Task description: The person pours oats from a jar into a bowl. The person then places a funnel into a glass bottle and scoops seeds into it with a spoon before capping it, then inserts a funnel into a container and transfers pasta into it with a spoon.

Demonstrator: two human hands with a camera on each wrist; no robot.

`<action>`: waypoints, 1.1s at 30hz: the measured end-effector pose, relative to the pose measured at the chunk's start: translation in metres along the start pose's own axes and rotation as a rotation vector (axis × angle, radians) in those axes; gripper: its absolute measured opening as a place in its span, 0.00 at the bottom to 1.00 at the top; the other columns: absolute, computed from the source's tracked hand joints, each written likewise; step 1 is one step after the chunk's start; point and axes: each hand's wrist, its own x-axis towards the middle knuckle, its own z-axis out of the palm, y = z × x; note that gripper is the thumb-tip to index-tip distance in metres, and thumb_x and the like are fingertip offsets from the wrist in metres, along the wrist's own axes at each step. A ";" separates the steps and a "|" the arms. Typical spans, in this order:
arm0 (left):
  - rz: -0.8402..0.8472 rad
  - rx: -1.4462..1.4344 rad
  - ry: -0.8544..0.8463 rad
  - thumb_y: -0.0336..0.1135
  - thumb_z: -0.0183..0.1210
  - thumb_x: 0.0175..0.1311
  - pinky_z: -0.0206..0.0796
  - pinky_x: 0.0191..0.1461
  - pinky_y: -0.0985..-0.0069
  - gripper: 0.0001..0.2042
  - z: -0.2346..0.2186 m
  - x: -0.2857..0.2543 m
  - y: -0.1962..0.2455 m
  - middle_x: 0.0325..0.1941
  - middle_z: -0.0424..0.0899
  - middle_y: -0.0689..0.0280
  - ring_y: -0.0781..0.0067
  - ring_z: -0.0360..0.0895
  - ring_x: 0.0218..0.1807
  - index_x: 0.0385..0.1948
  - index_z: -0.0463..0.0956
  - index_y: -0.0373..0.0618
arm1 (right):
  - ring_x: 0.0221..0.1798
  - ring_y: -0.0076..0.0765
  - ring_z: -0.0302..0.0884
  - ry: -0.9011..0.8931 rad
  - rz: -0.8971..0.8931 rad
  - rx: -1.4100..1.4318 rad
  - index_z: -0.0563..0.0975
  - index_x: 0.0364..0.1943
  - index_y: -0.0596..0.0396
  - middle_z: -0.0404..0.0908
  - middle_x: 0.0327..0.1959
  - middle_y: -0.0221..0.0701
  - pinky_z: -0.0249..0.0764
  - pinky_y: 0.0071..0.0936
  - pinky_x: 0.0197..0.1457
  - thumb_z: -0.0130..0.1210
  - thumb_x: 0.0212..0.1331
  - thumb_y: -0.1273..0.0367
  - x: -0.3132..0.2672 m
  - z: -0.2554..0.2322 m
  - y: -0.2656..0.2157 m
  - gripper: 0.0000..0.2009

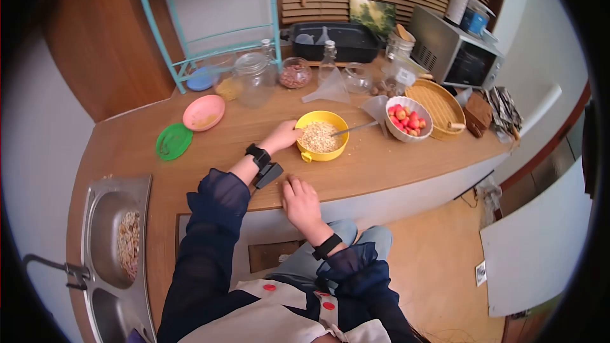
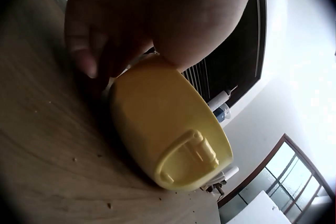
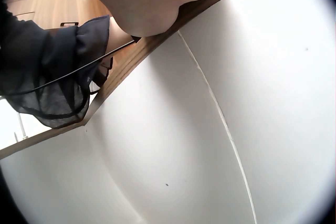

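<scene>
Fingers of left hand [image 1: 281, 138] grip yellow bowl [image 1: 328, 154] at rim; loose-fingered right hand [image 1: 301, 203] rests on counter edge [image 1: 381, 187].

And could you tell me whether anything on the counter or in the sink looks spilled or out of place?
A few crumbs lie loose on the countertop beside the yellow bowl, perhaps spilled from it. A heap of bits I cannot identify sits in the sink basin, an odd spot for it.
</scene>
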 end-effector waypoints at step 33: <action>-0.659 -0.065 0.337 0.25 0.42 0.50 0.72 0.27 0.79 0.12 -0.201 -0.236 -0.086 0.30 0.77 0.60 0.72 0.78 0.26 0.35 0.70 0.33 | 0.44 0.42 0.69 0.043 0.008 -0.082 0.71 0.36 0.57 0.71 0.44 0.39 0.67 0.35 0.44 0.50 0.45 0.70 -0.003 0.009 0.002 0.12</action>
